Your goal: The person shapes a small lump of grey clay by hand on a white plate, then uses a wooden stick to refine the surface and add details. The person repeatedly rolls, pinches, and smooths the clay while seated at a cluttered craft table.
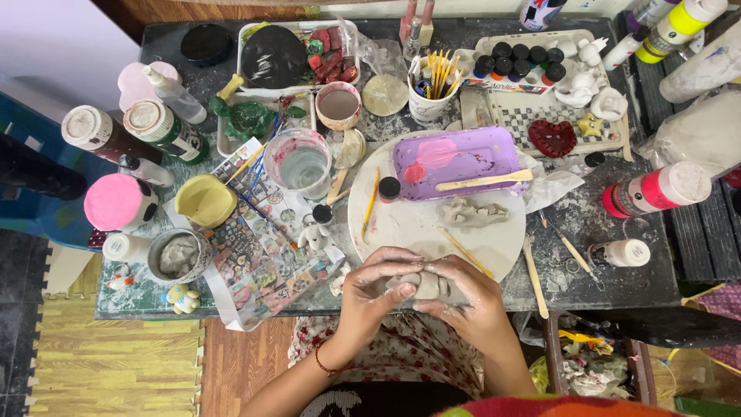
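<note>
Both hands closed on a lump of grey clay, lower centre of frame.

The left hand [376, 284] and right hand [463, 293] meet at the near edge of the table [617, 286], and the grey clay lump [427, 284] sits between them, pinched from both sides, with fingers curled over its top and only its middle showing. Both hands are smeared with pale clay. Just above the grip lies a round white board [409, 224], carrying a shaped grey clay piece [472, 212] at centre frame, well clear of the hands. A purple tray [463, 154] with a wooden stick [485, 181] rests on the board's upper part. A clear cup of water [302, 162] stands to the upper left of the hands.
</note>
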